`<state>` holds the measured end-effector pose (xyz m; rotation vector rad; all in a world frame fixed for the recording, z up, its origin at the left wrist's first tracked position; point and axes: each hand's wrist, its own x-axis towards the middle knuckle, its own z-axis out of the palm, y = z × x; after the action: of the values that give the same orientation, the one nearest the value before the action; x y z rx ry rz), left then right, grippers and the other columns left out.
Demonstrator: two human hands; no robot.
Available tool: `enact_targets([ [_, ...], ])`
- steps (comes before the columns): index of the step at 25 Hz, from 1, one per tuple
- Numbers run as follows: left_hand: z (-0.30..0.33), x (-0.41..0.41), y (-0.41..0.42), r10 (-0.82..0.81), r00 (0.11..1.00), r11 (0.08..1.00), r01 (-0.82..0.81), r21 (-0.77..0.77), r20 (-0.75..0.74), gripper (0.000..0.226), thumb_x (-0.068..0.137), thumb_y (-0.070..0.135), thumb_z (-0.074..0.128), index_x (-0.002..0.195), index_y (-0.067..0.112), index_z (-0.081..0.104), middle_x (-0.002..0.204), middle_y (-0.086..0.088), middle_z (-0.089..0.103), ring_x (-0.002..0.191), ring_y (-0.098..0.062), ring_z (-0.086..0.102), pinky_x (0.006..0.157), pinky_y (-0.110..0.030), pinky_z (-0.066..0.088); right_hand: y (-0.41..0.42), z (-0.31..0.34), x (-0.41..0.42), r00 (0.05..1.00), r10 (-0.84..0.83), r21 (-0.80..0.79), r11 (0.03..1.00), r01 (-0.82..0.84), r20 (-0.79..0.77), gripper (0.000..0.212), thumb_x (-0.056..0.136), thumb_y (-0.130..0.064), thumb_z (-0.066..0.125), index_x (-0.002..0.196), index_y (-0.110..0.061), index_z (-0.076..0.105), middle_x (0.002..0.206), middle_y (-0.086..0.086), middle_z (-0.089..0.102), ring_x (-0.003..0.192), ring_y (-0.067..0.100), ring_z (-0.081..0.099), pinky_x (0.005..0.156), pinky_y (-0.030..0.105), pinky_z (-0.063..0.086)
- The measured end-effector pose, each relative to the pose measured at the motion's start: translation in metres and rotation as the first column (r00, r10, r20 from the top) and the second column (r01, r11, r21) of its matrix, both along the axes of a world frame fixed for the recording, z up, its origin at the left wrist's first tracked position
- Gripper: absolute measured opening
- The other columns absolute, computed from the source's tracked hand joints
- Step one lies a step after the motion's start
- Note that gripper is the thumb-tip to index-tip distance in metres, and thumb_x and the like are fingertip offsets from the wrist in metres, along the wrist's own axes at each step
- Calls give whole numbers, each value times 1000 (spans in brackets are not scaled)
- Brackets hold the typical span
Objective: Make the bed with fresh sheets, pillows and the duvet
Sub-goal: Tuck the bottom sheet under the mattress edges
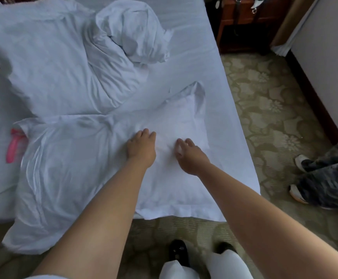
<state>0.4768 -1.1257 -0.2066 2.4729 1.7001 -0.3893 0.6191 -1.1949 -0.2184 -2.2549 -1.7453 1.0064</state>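
Bare forearms, white trousers (224, 264), and black shoes (178, 251).

No text, label or number can be read anywhere.
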Motion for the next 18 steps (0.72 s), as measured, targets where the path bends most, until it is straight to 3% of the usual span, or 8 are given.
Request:
enact_targets([
  [3,12,-8,1,-4,999,1000,5,-26,47,44,92,8,41,134,17,41,140,-2,37,133,-20,34,100,-35,39,13,7,-12,995,95,42,994,-97,38,39,98,-27,38,137,-22,38,140,5,35,119,32,43,95,41,43],
  [6,22,-39,-2,151,989,986,-150,-71,11,39,91,7,41,128,18,46,134,-2,45,125,-22,45,91,-36,45,25,13,-21,979,185,35,981,-189,84,40,97,-24,38,138,-24,38,143,2,33,125,30,38,97,40,40],
  [9,30,-78,-10,289,955,940,-297,-168,-70,45,94,11,39,137,22,41,140,0,42,127,-23,46,96,-37,44,39,24,-39,958,269,21,962,-272,98,45,98,-22,38,143,-22,35,150,0,28,132,29,31,103,40,35],
  [12,30,-119,-12,377,921,884,-388,-259,-93,39,95,16,40,132,23,45,138,-2,45,123,-26,50,96,-40,46,58,32,-77,920,381,43,922,-386,91,48,97,-16,37,145,-20,33,154,-3,25,138,26,24,108,38,30],
  [18,17,-199,-6,507,862,835,-497,-238,-22,52,94,13,40,144,24,33,151,1,30,134,-23,41,104,-38,41,74,23,-166,856,489,10,867,-498,168,54,95,-14,40,148,-22,28,158,-3,15,145,21,10,115,36,16],
])
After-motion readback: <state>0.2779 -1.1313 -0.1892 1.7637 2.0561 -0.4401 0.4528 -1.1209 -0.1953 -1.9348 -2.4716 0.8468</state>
